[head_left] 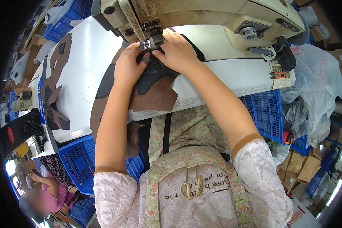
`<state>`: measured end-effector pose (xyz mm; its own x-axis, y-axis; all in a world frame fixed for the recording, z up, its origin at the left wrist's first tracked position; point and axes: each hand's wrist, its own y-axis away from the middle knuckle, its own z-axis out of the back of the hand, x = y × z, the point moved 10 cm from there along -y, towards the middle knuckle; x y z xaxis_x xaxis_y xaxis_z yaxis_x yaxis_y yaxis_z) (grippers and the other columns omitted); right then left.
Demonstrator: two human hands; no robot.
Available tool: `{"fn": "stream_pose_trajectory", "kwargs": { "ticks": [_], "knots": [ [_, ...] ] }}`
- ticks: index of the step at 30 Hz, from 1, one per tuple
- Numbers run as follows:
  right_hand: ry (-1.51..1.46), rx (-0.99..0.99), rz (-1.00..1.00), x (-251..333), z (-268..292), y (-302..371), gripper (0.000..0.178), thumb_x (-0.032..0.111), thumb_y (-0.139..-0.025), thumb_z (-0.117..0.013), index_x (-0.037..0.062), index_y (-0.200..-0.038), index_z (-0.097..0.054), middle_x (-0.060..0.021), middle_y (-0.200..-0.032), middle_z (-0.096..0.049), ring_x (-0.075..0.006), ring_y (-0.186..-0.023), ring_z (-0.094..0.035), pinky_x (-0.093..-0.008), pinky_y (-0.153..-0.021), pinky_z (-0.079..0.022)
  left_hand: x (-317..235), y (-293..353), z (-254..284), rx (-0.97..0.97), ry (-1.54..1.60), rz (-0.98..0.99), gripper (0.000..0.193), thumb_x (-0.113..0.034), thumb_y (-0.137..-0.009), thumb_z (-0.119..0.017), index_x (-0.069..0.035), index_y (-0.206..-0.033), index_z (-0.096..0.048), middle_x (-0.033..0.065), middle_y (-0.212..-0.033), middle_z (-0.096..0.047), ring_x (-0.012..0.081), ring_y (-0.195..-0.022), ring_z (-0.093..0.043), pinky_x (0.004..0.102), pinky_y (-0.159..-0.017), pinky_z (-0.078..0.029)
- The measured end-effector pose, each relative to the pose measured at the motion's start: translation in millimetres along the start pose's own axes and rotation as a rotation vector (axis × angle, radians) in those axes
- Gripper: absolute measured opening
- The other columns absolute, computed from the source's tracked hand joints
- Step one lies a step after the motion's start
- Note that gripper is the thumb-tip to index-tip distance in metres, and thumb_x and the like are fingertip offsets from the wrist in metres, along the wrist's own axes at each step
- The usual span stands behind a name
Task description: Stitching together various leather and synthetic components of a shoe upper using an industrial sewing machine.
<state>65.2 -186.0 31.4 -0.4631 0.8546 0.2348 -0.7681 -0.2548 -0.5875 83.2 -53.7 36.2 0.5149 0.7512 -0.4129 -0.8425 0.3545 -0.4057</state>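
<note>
Under the head of the sewing machine [216, 17], both hands press flat on a black-and-brown leather piece [154, 89], fingers spread rather than clenched, seemingly to keep it from shifting at the presser foot [150, 43]. Her left hand [128, 66] pins the near side while the right hand [176, 51] steadies it just beside the foot. More cut pieces [53, 102] lie on the white worktop [83, 57] well to the left of her hands, and blue crates [79, 159] stand below.

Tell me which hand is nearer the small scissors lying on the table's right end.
Right. The right hand presses the dark fabric at the needle, on the side toward the scissors; the left hand sits farther left.
</note>
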Motion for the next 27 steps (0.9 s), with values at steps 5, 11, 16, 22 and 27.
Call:
{"fn": "stream_pose_trajectory", "kwargs": {
  "ticks": [5, 11, 16, 22, 27],
  "knots": [
    [-0.020, -0.016, -0.011, -1.6, -1.0, -0.4, 0.042, 0.037, -0.081, -0.070, 0.0066, -0.109, -0.064, -0.0218, -0.126, -0.060, -0.0385, -0.123, -0.053, -0.0447, -0.106, -0.041, 1.5, -1.9, -1.8, 0.029, -0.013, 0.007, 0.034, -0.021, -0.081, -0.072, 0.000, -0.107, -0.067, 0.0154, -0.111, -0.069, 0.0303, -0.112, -0.062, 0.0387, -0.093, -0.050],
    [-0.016, -0.004, -0.020, -2.6, -2.6, -0.1, 0.040, 0.037, -0.082, -0.069, 0.0064, -0.107, -0.065, -0.0216, -0.127, -0.060, -0.0380, -0.124, -0.053, -0.0440, -0.107, -0.040, 1.3, -1.9, -2.8, 0.027, -0.011, 0.011, 0.032, -0.022, -0.081, -0.072, 0.000, -0.104, -0.068, 0.0152, -0.114, -0.068, 0.0303, -0.112, -0.061, 0.0385, -0.093, -0.050],
    [-0.015, -0.007, -0.021, -1.7, -0.4, -1.1, 0.040, 0.037, -0.082, -0.069, 0.0058, -0.106, -0.064, -0.0217, -0.128, -0.059, -0.0378, -0.124, -0.053, -0.0439, -0.106, -0.040, 0.8, -1.1, -0.6, 0.009, -0.006, 0.015, 0.030, -0.023, -0.081, -0.072, -0.001, -0.101, -0.068, 0.0154, -0.117, -0.067, 0.0305, -0.112, -0.061, 0.0387, -0.092, -0.050],
    [-0.005, 0.027, -0.045, -3.4, -2.5, -2.2, 0.045, 0.038, -0.086, -0.065, 0.0015, -0.112, -0.065, -0.0161, -0.131, -0.055, -0.0341, -0.125, -0.050, -0.0429, -0.105, -0.041, 1.9, -2.8, -2.6, 0.033, -0.019, 0.024, 0.030, -0.022, -0.081, -0.072, -0.001, -0.102, -0.069, 0.0160, -0.115, -0.067, 0.0307, -0.113, -0.061, 0.0387, -0.092, -0.050],
    [0.018, 0.033, -0.036, -1.8, -2.2, -2.5, 0.048, 0.038, -0.086, -0.066, 0.0019, -0.118, -0.062, -0.0156, -0.130, -0.055, -0.0332, -0.125, -0.050, -0.0425, -0.104, -0.041, -0.3, -2.7, -0.4, 0.023, -0.030, 0.013, 0.029, -0.021, -0.081, -0.072, -0.001, -0.102, -0.069, 0.0158, -0.114, -0.068, 0.0302, -0.114, -0.061, 0.0391, -0.094, -0.049]
  ]
}}
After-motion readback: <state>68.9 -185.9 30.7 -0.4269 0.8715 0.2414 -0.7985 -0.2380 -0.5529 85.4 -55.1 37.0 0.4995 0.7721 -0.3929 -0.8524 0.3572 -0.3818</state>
